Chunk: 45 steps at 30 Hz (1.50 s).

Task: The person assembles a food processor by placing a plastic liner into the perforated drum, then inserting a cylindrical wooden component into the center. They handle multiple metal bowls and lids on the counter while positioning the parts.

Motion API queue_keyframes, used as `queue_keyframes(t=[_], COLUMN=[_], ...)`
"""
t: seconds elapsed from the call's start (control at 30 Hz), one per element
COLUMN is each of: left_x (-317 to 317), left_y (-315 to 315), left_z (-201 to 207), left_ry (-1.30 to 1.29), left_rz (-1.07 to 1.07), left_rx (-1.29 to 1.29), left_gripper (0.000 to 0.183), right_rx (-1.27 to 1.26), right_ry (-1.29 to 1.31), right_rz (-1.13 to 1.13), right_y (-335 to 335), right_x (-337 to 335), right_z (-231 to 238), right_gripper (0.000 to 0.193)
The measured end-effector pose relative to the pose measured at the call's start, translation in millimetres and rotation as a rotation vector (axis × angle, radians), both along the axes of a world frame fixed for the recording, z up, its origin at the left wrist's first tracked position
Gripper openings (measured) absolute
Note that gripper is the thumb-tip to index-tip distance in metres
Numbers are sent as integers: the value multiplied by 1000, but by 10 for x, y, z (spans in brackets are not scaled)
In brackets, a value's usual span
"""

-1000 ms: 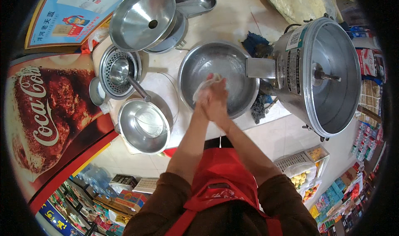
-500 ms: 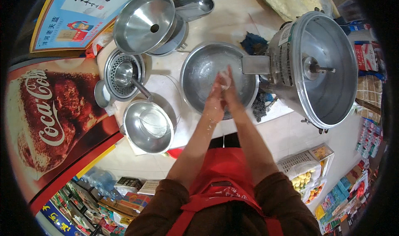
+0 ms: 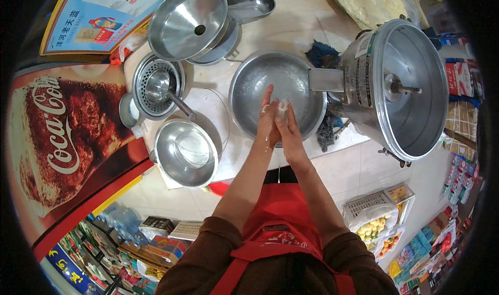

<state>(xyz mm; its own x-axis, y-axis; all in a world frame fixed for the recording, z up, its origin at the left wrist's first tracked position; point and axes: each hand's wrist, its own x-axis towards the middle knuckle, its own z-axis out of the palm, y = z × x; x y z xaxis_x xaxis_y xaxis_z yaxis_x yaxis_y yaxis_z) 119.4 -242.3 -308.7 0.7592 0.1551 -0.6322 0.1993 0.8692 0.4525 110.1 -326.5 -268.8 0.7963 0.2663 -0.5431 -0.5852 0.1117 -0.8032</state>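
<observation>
The left hand (image 3: pixel 267 119) and the right hand (image 3: pixel 291 131) are together, palms facing, meeting at the heels. A small white lump (image 3: pixel 282 106) lies between them, toward the fingers, against the inner side of the right hand. Whether either hand's own fingers are closed on it cannot be told. The left index finger points up and away from the lump. Pale flecks (image 3: pixel 267 143) mark the left wrist.

Both hands are over the near part of a large metal bowl (image 3: pixel 248 95), which stands on a pale table (image 3: pixel 213 82). At right, the box-shaped spout (image 3: pixel 326 80) of a metal drum (image 3: pixel 358 76) reaches over the bowl's rim. A dark cloth (image 3: pixel 320 53) lies beyond the spout; a dark scrubber (image 3: pixel 326 134) lies just beside the bowl's right side.

At left stand a smaller bowl (image 3: pixel 165 144) and a ladle (image 3: pixel 157 86) resting in a colander (image 3: pixel 141 84). Farther off are a wide funnel (image 3: pixel 179 24) and a scoop (image 3: pixel 254 6).
</observation>
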Motion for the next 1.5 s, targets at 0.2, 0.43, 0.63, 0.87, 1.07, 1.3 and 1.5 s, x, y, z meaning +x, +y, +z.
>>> queue_keyframes(t=[0.2,0.43,0.63,0.87,1.07,1.3,1.5], left_x=[-78,24,289,361,372,358,-299], left_y=[15,48,369,207,131,117,741], left_z=[290,162,37,257,239,331,110], left_ry=[15,114,204,394,451,447,414], left_rz=[-83,-52,25,23,-23,-42,-51], left_rx=[-31,38,-229,-118,-82,-32,494], left_gripper=[50,49,14,46,46,45,47], right_rx=[-176,-795,-229,-173,-103,-132,-110], right_ry=[-409,-826,-400,-174,-166,-125,-58], right_rz=[221,328,-87,-140,-154,-77,-32], right_y=[-68,0,-436,-722,-700,-600,-535], right_x=[188,154,-119,-392,-390,-409,-518], right_z=[-255,-227,-188,-384,-388,-326,-362], right_gripper=[60,73,63,43,34,26,25])
